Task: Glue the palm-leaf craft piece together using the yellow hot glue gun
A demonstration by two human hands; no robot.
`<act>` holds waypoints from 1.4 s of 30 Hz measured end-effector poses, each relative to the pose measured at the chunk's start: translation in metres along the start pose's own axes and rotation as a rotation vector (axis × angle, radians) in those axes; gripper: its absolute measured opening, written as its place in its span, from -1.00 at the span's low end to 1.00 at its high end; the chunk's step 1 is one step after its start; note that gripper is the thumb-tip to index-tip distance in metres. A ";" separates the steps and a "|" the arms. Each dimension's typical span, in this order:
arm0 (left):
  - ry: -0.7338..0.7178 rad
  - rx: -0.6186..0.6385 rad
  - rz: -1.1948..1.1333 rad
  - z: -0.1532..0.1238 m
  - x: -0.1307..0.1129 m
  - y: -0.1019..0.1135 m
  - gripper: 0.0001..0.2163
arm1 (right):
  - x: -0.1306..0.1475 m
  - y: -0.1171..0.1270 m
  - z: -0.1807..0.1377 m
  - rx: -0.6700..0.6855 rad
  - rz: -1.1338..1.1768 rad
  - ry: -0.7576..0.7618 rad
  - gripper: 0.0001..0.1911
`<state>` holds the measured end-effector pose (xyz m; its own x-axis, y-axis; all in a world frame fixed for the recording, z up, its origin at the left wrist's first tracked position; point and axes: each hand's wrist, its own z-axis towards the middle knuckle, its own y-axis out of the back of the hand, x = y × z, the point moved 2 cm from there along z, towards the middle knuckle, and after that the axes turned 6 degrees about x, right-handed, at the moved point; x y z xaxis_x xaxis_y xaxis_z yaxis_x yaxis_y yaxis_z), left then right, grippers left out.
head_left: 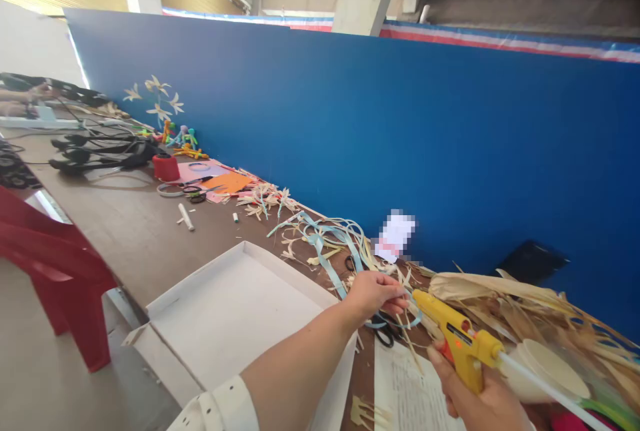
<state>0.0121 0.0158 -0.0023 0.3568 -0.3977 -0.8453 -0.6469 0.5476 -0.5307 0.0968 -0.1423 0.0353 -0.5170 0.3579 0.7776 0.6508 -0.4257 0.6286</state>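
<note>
Right hand (493, 406) grasping yellow glue gun (447, 319) by handle (474, 372), near right over desk (125, 211). Left hand (376, 298) hovering by nozzle (417, 296); can't tell if gripping. I'm judging gun light, stiff, tip probably hot; favoring handle.

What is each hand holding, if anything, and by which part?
The right hand holds the yellow glue gun by its handle. The left hand is pinched close to the gun's nozzle; what it grips, if anything, cannot be told.

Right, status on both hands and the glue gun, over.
Right grip wrapped around yellow glue gun. Left grip pinched near the nozzle, contents unclear. Black-handled scissors close by, possible snag.
</note>
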 end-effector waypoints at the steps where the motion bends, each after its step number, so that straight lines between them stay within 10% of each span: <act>1: 0.002 -0.001 0.002 0.000 0.000 0.000 -0.95 | -0.001 0.000 0.001 0.000 0.011 0.001 -0.51; 42: -0.006 0.006 0.042 -0.001 -0.002 -0.004 -0.99 | 0.014 0.003 -0.013 0.017 -0.155 -0.025 -0.62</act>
<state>0.0136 0.0137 0.0018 0.3329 -0.3701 -0.8673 -0.6573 0.5684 -0.4948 0.0843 -0.1488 0.0481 -0.5983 0.4388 0.6704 0.5738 -0.3494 0.7407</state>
